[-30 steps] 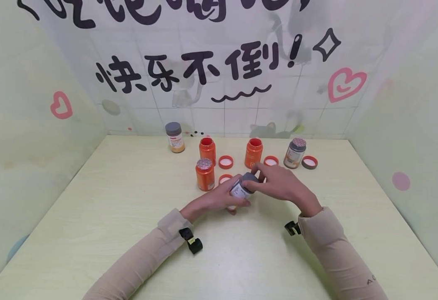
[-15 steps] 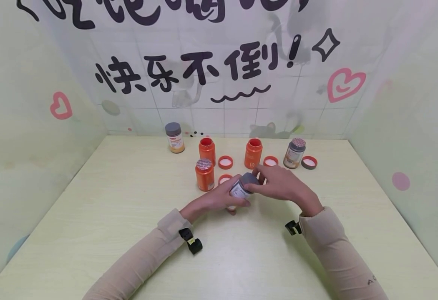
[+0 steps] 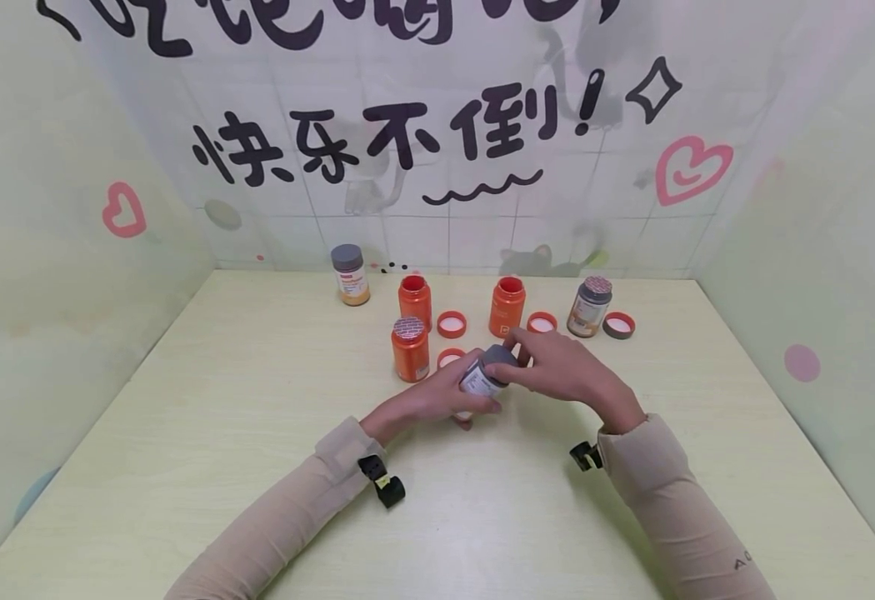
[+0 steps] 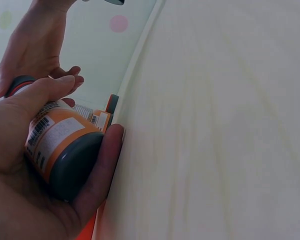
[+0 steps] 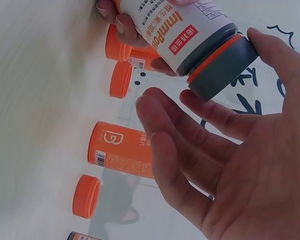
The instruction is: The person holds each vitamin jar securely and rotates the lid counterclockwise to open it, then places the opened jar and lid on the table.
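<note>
My left hand [image 3: 437, 396] grips a white and orange supplement bottle [image 4: 57, 137] round its body, tilted with its capped end up toward the right. In the left wrist view the dark base faces the camera. At the other end, my right hand [image 3: 557, 362] pinches the grey screw cap [image 5: 224, 70] between thumb and a fingertip, the other fingers loosely bent. An orange band shows under the cap's edge in the right wrist view. Behind the hands stands an orange bottle [image 3: 411, 358] with a patterned seal on its mouth. An orange lid [image 3: 448, 356] beside it is partly hidden.
Two uncapped orange bottles [image 3: 507, 308] stand farther back, with upturned orange lids [image 3: 451, 324] nearby. At right, a grey-necked bottle [image 3: 589, 310] with a sealed mouth has its grey lid [image 3: 619, 326] beside it. A capped bottle [image 3: 351, 282] stands at the back left, near the printed wall.
My right thumb slips back along the cap and then comes up over it again. The left hand and the bottle keep their place.
</note>
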Demonstrator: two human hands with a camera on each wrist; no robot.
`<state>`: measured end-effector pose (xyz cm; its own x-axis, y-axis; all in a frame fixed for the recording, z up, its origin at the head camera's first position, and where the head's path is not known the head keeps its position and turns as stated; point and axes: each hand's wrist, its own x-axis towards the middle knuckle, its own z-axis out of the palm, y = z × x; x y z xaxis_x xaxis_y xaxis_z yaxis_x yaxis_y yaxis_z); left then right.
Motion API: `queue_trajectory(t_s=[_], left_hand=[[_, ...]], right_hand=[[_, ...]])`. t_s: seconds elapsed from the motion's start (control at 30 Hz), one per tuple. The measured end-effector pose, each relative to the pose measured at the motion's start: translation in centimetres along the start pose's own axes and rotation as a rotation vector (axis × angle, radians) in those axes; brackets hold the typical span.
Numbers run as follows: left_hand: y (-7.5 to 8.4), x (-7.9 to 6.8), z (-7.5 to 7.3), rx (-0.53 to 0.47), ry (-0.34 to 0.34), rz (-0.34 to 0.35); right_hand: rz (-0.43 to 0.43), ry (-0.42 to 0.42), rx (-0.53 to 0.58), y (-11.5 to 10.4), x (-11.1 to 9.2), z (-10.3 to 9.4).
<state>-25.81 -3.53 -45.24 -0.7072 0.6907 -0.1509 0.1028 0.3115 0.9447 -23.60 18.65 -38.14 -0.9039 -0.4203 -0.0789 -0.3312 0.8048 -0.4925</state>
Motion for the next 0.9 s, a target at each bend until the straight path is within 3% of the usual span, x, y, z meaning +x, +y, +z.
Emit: queue_trajectory(t_s=[0.9], left_hand=[[-0.05,0.02,0.01,-0.002,0.005,-0.001]], right_hand=[[0.0,-0.005,-0.005,-0.08,-0.15,-0.19]])
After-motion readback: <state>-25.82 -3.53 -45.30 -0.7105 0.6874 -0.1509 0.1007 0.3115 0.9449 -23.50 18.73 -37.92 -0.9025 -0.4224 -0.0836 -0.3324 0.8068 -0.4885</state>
